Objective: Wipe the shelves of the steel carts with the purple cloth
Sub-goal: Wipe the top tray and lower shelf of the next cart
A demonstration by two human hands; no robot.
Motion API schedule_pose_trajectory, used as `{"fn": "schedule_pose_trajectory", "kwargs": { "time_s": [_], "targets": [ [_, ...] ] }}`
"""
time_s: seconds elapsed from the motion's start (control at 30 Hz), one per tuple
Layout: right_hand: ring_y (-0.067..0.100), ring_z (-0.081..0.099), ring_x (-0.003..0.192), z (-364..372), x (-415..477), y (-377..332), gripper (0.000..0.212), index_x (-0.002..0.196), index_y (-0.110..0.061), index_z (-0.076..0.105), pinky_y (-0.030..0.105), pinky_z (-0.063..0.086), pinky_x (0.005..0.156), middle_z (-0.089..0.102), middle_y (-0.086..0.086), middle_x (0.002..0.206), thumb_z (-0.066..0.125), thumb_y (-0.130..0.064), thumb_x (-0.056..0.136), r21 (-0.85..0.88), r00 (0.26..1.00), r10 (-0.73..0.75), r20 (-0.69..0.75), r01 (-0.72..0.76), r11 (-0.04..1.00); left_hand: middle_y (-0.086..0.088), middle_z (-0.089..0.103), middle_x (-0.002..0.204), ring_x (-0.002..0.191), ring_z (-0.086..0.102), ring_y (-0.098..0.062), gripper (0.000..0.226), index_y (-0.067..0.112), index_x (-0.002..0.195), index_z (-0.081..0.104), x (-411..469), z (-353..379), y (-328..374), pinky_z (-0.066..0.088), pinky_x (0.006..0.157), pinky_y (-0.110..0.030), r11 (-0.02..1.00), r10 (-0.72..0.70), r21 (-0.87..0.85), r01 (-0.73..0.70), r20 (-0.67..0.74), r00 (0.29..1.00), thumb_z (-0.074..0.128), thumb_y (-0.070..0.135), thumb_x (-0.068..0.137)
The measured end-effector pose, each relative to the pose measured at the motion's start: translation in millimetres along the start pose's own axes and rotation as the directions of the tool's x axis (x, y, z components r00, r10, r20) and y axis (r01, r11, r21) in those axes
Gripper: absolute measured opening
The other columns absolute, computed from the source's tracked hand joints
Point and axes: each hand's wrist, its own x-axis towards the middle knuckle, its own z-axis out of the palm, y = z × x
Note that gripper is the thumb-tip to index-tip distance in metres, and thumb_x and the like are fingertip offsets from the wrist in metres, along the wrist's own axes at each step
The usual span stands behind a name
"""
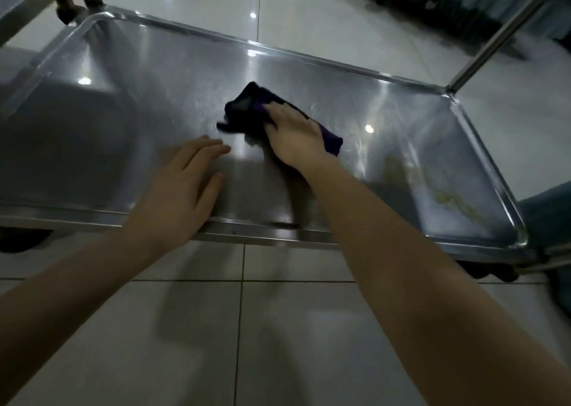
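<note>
**A:** How did the cloth look?

**B:** The purple cloth [244,105] was bunched into a rough fold. It was so dark that it read almost black, and the purple showed only at its near-right end and along a crease by the fingertips. It lay about mid-length on the steel shelf [148,74], nearer the far rim than the near one.

**A:** And the hands?

**B:** The right hand [292,133] lay flat on top of the cloth, fingers straight and close together, pressing it to the metal. The left hand [182,186] rested palm-down on bare steel by the near rim. Its fingers were relaxed and a little spread, holding nothing, and it sat near the cloth without touching it.

**A:** What about the surface?

**B:** It was brushed steel with a raised rim and rounded corners, and it caught bright spots of ceiling light. A yellowish smear [445,197] streaked the right end, well apart from the cloth. An upright post [491,47] rose from the far-right corner.

**A:** And the room?

**B:** It was dim. Pale glossy floor tiles [278,328] with dark joints ran under and beyond the cart. Part of a second cart [18,6] showed at the upper left. The dark shapes at the upper right were too blurred to make out.
</note>
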Motion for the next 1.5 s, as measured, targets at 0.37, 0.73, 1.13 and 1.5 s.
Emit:
{"fn": "schedule_pose_trajectory", "kwargs": {
  "time_s": [0.37, 0.73, 1.13, 1.5],
  "targets": [
    [0.005, 0.021, 0.144, 5, -148, -1, 0.043, 0.144, -0.035, 0.038, 0.036, 0.016, 0.114, 0.032, -0.015, 0.154, 0.033, -0.039, 0.102, 0.136, 0.925, -0.376, 0.057, 0.366, 0.921, -0.01, 0.051, 0.137, 0.136, 0.037, -0.023, 0.048, 0.01, 0.134, 0.05, 0, 3, 0, 0.031, 0.11, -0.037, 0.997, 0.057, 0.047, -0.062, 0.103, 0.993, 0.037, 0.034, 0.095],
    [0.015, 0.032, 0.139, -5, -30, 17, 0.041, 0.142, -0.029, 0.042, 0.047, 0.025, 0.112, 0.039, -0.006, 0.151, 0.035, -0.03, 0.102, 0.051, 0.995, 0.083, -0.051, -0.081, 0.995, -0.005, 0.039, 0.149, 0.142, 0.027, -0.023, 0.055, 0.013, 0.141, 0.043, -1, 2, 5, 0.027, 0.115, -0.045, 0.992, 0.038, 0.116, -0.056, 0.154, 0.987, 0.034, 0.04, 0.094],
    [0.013, 0.029, 0.141, -14, -55, 72, 0.041, 0.143, -0.032, 0.04, 0.044, 0.026, 0.112, 0.036, -0.009, 0.152, 0.035, -0.035, 0.102, 0.008, 0.997, 0.043, -0.061, -0.043, 0.999, -0.005, 0.048, 0.141, 0.134, 0.04, -0.024, 0.05, 0.015, 0.137, 0.048, 11, 20, 31, 0.033, 0.109, -0.045, 0.98, 0.17, 0.083, -0.182, 0.13, 0.977, 0.036, 0.039, 0.093],
    [0.006, 0.029, 0.142, -8, -176, 60, 0.043, 0.143, -0.032, 0.043, 0.037, 0.02, 0.114, 0.039, -0.013, 0.15, 0.034, -0.036, 0.101, 0.042, 0.991, -0.119, -0.066, 0.122, 0.992, -0.006, 0.037, 0.149, 0.143, 0.023, -0.018, 0.049, 0.019, 0.145, 0.034, 23, 57, 63, 0.024, 0.112, -0.032, 0.988, 0.042, -0.151, -0.031, 0.074, 0.996, 0.035, 0.035, 0.098]
  ]
}}
